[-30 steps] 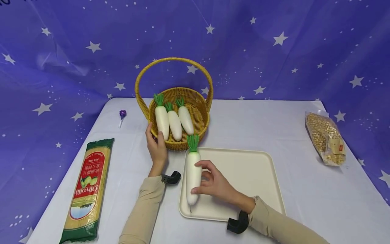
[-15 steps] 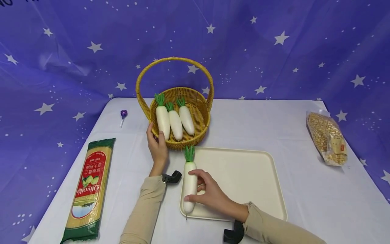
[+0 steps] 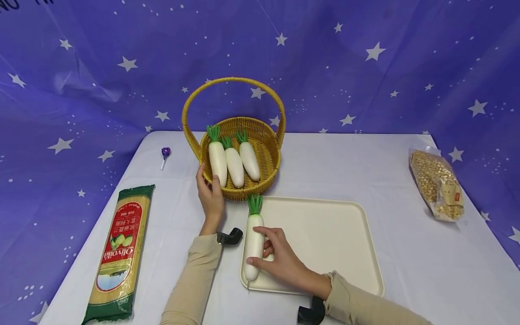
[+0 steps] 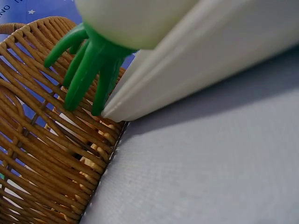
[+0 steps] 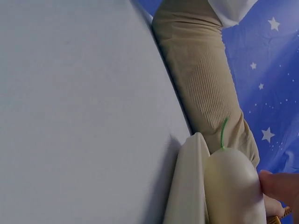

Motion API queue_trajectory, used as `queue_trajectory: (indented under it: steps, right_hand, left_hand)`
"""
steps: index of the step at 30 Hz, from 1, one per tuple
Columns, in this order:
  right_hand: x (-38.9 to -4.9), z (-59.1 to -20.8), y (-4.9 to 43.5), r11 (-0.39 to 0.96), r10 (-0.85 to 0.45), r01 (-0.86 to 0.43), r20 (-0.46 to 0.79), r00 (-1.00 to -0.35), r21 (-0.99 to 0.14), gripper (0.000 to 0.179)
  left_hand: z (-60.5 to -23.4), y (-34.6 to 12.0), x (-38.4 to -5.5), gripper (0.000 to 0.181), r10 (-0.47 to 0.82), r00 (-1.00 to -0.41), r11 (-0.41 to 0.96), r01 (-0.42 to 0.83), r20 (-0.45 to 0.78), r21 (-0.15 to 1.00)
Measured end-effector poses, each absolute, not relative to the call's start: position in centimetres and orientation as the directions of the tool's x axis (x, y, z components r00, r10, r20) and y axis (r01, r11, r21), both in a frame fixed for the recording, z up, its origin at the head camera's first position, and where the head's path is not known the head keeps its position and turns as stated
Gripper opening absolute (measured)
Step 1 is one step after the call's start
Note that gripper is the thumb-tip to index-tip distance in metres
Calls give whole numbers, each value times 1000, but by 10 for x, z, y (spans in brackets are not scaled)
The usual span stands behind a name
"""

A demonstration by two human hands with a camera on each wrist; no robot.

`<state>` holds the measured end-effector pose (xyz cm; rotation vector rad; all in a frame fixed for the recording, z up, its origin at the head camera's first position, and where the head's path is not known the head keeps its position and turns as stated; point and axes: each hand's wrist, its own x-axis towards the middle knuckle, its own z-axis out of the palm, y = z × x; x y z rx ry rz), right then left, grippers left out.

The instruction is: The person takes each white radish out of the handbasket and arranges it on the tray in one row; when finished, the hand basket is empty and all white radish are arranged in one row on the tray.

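A white radish [image 3: 254,241] with a green leafy top lies lengthwise along the left side of the cream tray [image 3: 325,243]. My right hand [image 3: 280,259] grips it from the right, thumb near its lower end and fingertips higher up. In the right wrist view the radish's rounded end [image 5: 236,186] sits against the tray wall, with my thumb on it. My left hand [image 3: 211,198] holds the near left rim of the wicker basket [image 3: 266,153], thumb over the rim. Inside the basket three more white radishes [image 3: 234,167] lie side by side. Their green tops point away from me.
On the left lies a spaghetti packet [image 3: 119,253], with a purple lollipop [image 3: 165,153] beyond it. A clear bag of yellow kernels [image 3: 436,185] sits at the far right. The basket's tall handle [image 3: 233,80] arches above it. A starry blue cloth hangs behind the table.
My right hand has brought the radish down and slightly left, from partly overlapping the basket to the tray's left side. The left hand stays at the basket rim.
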<state>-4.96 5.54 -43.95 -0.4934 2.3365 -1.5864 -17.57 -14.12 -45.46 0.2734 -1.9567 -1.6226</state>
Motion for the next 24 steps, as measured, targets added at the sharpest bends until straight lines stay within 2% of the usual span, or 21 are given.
queue_trajectory:
  steps: [6,18,24]
  right_hand:
    - [-50,-439,59,350,-476,-197,8,-880,-916,65]
    - [-50,-433,65,337,-493,-177,-14,-870,-925,62]
    - [-56,-432,73,327,-506,-138,-50,-861,-935,67]
  left_hand:
    - [-455,-142,-175,49,-503,-814,233,197,291,952]
    - [-456,-141,-176,48,-499,-816,232,200,293,952]
    - [-455,-141,-176,48,-497,-815,234,203,296,951]
